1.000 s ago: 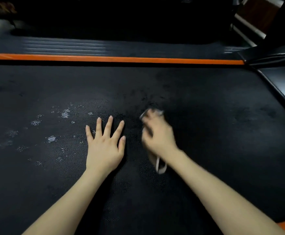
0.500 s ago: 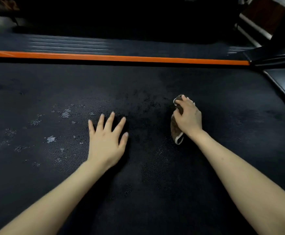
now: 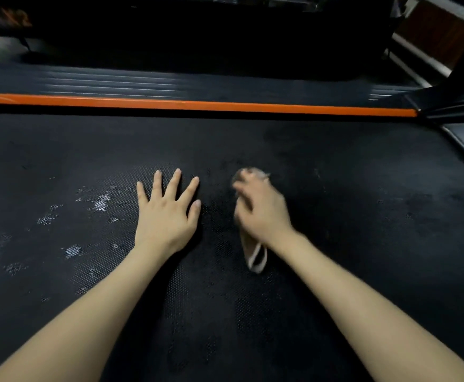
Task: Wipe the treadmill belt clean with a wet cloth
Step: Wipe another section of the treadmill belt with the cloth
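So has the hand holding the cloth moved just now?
Yes. The right hand slid the cloth left, closer to the white specks on the belt.

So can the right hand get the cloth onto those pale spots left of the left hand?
Probably not directly: the left hand, flat on the belt, lies between the cloth in the right hand and the pale spots. Lifting it should free the way.

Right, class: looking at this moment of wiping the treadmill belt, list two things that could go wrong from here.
1. The pale specks lie on the belt left of the left hand, away from the cloth in the right hand; they may get missed.
2. The cloth's loose end trails behind that hand and could drag dirt back over the belt.
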